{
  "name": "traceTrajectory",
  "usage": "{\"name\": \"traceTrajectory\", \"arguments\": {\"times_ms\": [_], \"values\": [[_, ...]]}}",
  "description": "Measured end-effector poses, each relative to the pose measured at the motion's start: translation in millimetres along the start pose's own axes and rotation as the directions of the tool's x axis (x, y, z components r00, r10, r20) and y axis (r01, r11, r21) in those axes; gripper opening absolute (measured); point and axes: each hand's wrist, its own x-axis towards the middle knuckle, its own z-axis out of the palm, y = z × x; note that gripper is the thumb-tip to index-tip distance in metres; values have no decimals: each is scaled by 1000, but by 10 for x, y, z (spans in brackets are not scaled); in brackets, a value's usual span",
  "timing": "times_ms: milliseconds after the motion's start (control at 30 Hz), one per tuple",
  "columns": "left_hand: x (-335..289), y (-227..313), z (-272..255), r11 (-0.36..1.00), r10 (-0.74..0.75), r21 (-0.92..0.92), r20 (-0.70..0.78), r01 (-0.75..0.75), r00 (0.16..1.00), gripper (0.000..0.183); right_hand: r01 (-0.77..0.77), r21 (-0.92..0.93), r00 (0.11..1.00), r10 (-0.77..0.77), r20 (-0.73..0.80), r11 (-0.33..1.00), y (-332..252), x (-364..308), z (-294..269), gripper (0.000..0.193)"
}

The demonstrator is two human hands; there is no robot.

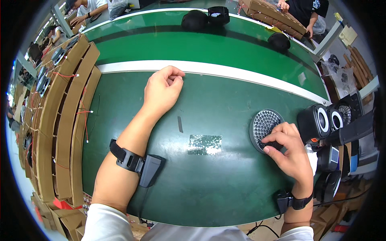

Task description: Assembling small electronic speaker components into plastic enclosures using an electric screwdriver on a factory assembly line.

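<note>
My left hand point(161, 90) rests near the white rail, with its fingers curled into a loose fist and nothing showing in them. To the right, a round grey dish point(265, 120) full of small pits sits on the green tabletop point(225, 184). Over its lower right part is my right hand point(288, 149), thumb and fingers drawn together at the dish. Whatever is between those fingertips is hidden or too small to make out. A dark strapped device point(152, 170) is on my left forearm, another point(284, 201) on my right wrist.
A green conveyor belt point(161, 46) runs beyond the white rail point(209, 69), carrying dark rounded speaker housings point(195, 20). Cardboard trays point(63, 132) with speakers and red wires line the left edge. Black speakers point(314, 121) stand at the right. Other people work across the belt.
</note>
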Motion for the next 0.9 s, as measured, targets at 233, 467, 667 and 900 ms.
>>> {"name": "traceTrajectory", "arguments": {"times_ms": [233,467,667,900], "values": [[45,-69,-27,998,40,-38,8,-40,999,13,20,57,999,-22,32,998,86,-15,26,10],[213,5,-40,1000,10,1,123,-10,992,14,102,76,995,-103,15,992,177,-35,40,9],[645,50,-115,992,63,86,295,-92,953,14,17,233,988,19,-152,972,277,18,61,11],[1299,397,-256,762,397,411,315,-501,862,16,145,218,955,-80,-284,965,296,72,305,32]]}}
